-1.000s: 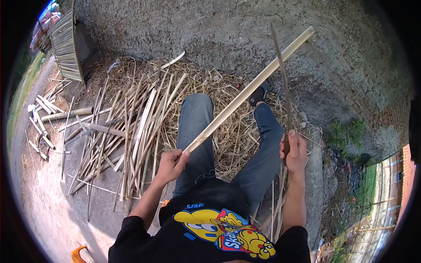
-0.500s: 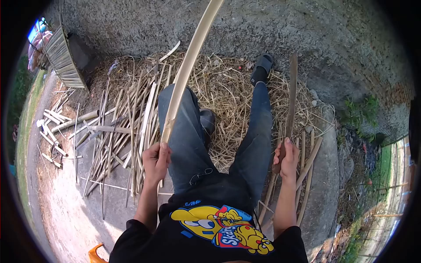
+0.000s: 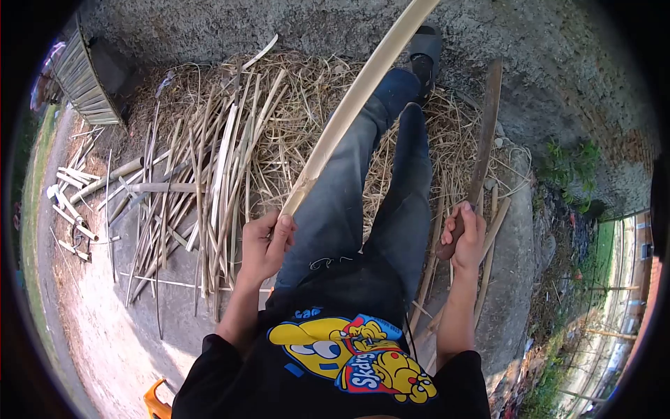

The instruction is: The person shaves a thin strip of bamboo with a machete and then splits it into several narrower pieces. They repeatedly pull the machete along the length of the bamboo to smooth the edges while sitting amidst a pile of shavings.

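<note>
My left hand [image 3: 266, 244] is closed around the lower end of a long split bamboo strip [image 3: 349, 108]. The strip slants up and to the right over my stretched legs, and its far end runs out of the top of the view. In my right hand [image 3: 466, 237] is a machete [image 3: 486, 133], gripped by its brown handle. Its long dark blade points up and away from me, apart from the bamboo strip. Both hands are held above the ground at either side of my lap.
A heap of bamboo strips [image 3: 202, 185] lies to the left on the concrete, with thicker bamboo pieces [image 3: 77, 216] farther left. Shavings [image 3: 307, 133] cover the ground before a rough wall [image 3: 314, 28]. Several strips [image 3: 488, 234] lie at right. An orange plastic object [image 3: 157, 401] stands lower left.
The bamboo strip has swung rightward and leans more, and my left hand has moved right. My left leg has stretched out toward the other foot. The machete has shifted slightly right, still held.
</note>
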